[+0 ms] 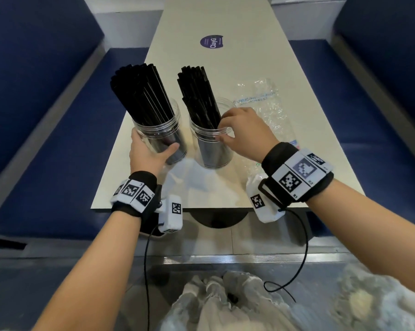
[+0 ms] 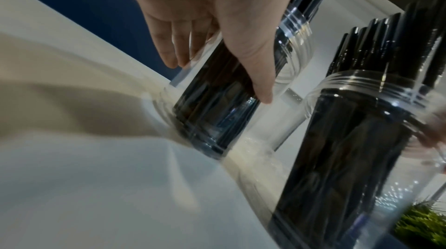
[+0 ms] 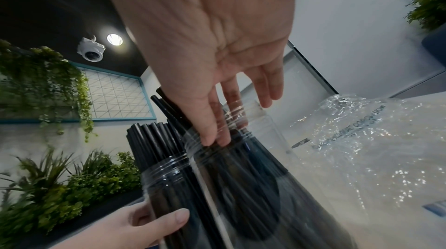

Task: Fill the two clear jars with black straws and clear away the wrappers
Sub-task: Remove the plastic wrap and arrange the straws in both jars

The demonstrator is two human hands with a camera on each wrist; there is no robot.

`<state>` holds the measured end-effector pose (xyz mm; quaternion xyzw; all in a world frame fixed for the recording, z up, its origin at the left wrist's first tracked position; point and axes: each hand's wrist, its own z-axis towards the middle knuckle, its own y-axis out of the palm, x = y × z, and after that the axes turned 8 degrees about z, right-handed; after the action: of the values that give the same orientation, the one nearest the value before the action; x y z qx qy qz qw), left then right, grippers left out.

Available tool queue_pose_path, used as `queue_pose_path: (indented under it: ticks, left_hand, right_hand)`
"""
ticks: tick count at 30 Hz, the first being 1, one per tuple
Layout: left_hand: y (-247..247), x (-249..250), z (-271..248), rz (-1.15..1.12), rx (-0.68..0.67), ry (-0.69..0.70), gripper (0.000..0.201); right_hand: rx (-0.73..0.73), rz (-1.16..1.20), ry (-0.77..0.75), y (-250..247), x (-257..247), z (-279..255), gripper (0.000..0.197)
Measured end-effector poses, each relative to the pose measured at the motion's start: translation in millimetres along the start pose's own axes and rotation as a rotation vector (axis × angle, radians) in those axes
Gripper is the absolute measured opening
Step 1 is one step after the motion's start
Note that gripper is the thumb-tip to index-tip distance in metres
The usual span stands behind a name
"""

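Note:
Two clear jars stand side by side on the white table (image 1: 237,56), each packed with black straws (image 1: 139,91) that lean away from me. My left hand (image 1: 151,151) grips the left jar (image 1: 163,132) round its body, thumb in front; the left wrist view shows that hand (image 2: 217,43) on the jar (image 2: 217,115). My right hand (image 1: 240,132) pinches the rim of the right jar (image 1: 213,151), thumb outside and fingers over the edge against the straws (image 3: 241,176). A crumpled clear wrapper (image 1: 263,101) lies to the right of the jars.
More clear plastic (image 1: 201,185) lies by the table's near edge, partly under my right wrist. Blue bench seats (image 1: 58,139) run along both sides of the table. A purple sticker (image 1: 212,43) sits farther back. Green plants (image 3: 48,186) show behind the jars.

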<state>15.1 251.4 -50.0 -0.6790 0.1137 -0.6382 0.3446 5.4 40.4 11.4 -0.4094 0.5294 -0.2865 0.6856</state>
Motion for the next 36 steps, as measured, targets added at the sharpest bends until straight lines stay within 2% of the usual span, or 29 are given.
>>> queue_pose_path:
  ticks: [4, 6, 8, 9, 11, 13, 15, 18, 22, 27, 31, 33, 36]
  left_hand:
    - [-15.6, 0.6, -4.3, 0.181, -0.114, -0.134, 0.089]
    - [-23.6, 2.2, -15.9, 0.285, -0.218, -0.162, 0.077]
    - [-24.0, 7.9, -27.4, 0.287, -0.326, -0.106, 0.066]
    - [-21.3, 12.3, -31.1, 0.245, -0.379, -0.068, 0.069]
    - [-10.3, 24.8, -35.5, 0.105, -0.472, -0.035, 0.089]
    - [2.8, 36.8, -35.3, 0.026, -0.491, -0.019, 0.106]
    - [16.3, 45.3, -33.6, 0.026, -0.484, 0.017, 0.115]
    - [30.9, 50.6, -31.3, 0.038, -0.426, 0.051, 0.127]
    - [43.2, 54.6, -30.1, -0.034, -0.317, 0.048, 0.102]
    - [47.6, 55.8, -34.0, -0.155, -0.279, 0.122, 0.110]
    - [46.3, 56.2, -39.2, -0.165, -0.238, 0.199, 0.111]
    - [47.1, 53.6, -40.3, -0.169, -0.244, 0.201, 0.112]
    - [46.0, 50.7, -41.5, -0.157, -0.238, 0.194, 0.110]
  right_hand:
    - [-0.014, 0.016, 0.004, -5.4, -10.2, -9.3, 0.032]
    - [0.020, 0.076, 0.004, -16.3, -17.4, -10.4, 0.045]
    - [0.069, 0.144, -0.029, -28.6, -25.9, -5.3, 0.060]
    - [0.080, 0.166, -0.054, -33.1, -30.8, 0.2, 0.068]
    - [0.064, 0.180, -0.091, -37.1, -40.7, 16.2, 0.084]
    - [0.025, 0.201, -0.091, -34.9, -48.5, 34.7, 0.097]
    - [-0.025, 0.235, -0.064, -32.2, -52.8, 50.2, 0.102]
    - [-0.085, 0.240, -0.057, -30.3, -52.3, 62.4, 0.091]
    - [-0.022, 0.282, -0.075, -25.7, -50.5, 61.7, 0.070]
    - [0.079, 0.304, -0.111, -20.8, -50.3, 58.2, 0.051]
    - [0.124, 0.277, -0.093, -20.4, -53.6, 54.6, 0.047]
    - [0.088, 0.229, -0.090, -21.2, -57.0, 53.2, 0.049]
    - [0.049, 0.174, -0.090, -22.1, -63.7, 52.5, 0.039]
